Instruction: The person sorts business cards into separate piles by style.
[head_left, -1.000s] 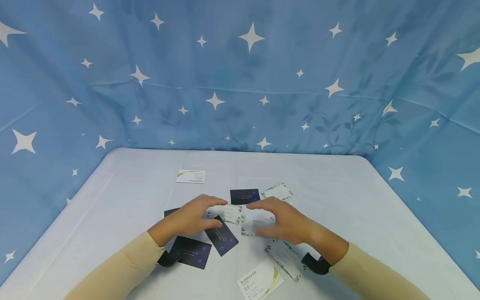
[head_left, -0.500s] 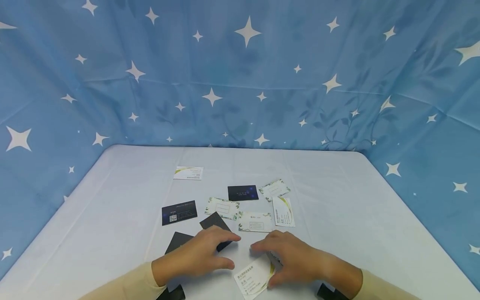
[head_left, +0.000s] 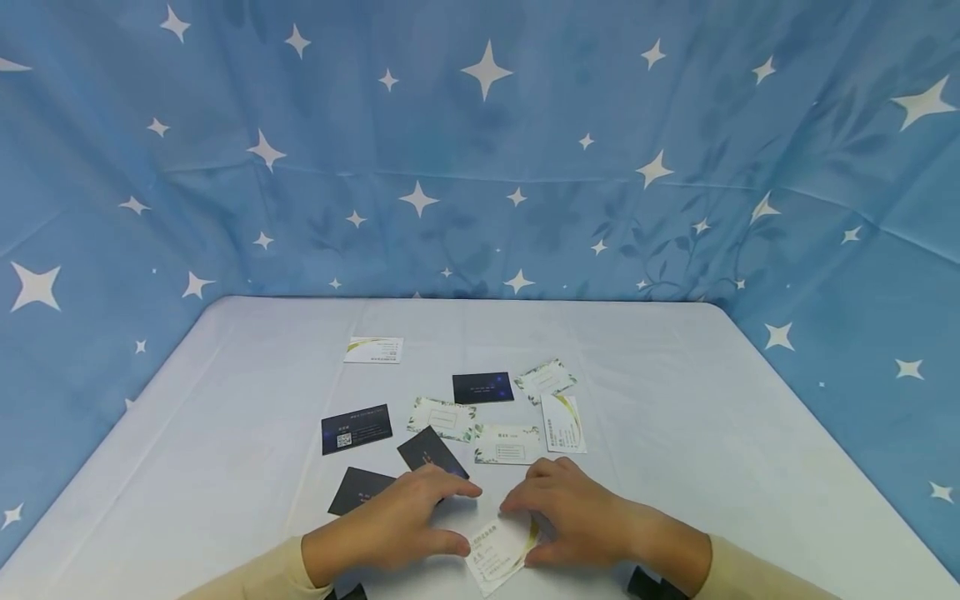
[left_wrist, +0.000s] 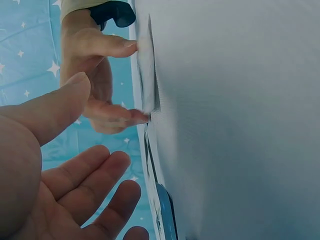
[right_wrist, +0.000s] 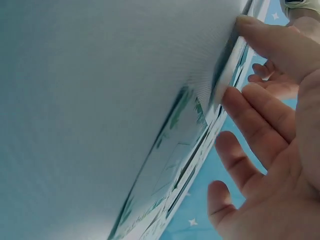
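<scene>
A white business card [head_left: 495,552] with a yellow curve lies near the front of the table. My right hand [head_left: 588,518] holds it by opposite edges, with the thumb at the near edge and fingertips at the far one; the right wrist view shows the card edge-on there. To the card's left is my left hand [head_left: 397,527], thumb and fingers spread and relaxed, with nothing in its grasp. A leaf-bordered card [right_wrist: 170,155] lies flat by the right hand, which hides it in the head view. Left of the left hand, a dark card [head_left: 358,490] is partly covered.
Several other cards lie beyond the hands: dark ones [head_left: 357,428], leaf-bordered ones [head_left: 507,444] and white ones with yellow curves [head_left: 564,423]. A lone white card [head_left: 373,350] lies farther back on the white tablecloth [head_left: 637,358]. A blue star-patterned curtain [head_left: 480,167] hangs behind.
Both hands have come back towards the table's front edge. The right hand has taken hold of the white business card at its edges and shifted it slightly left.
</scene>
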